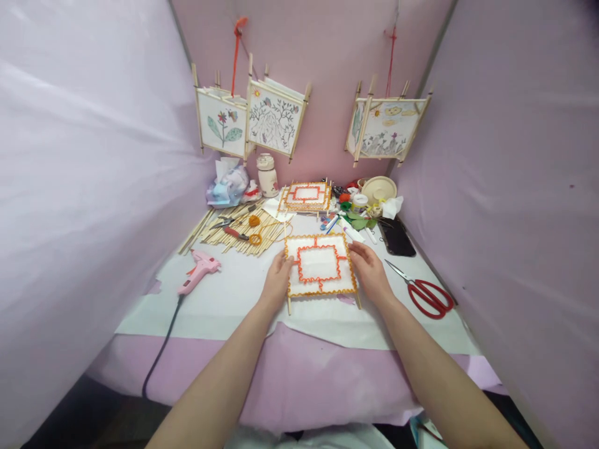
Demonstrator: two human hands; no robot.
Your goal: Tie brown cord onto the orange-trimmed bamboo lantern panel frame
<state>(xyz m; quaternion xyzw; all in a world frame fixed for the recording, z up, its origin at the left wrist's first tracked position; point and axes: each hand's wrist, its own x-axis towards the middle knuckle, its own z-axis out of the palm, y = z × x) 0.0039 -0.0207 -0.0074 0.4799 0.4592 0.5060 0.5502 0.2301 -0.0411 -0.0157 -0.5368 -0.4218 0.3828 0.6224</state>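
Head view: my left hand (277,279) and right hand (372,272) pinch one panel (318,263); one glue gun (199,273), one phone (397,237) alongside!

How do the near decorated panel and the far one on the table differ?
The near panel is held between the left hand and right hand; the far panel is untouched. The near panel looks larger in view, the far panel smaller. Both are white with orange-red and yellow-orange trim.
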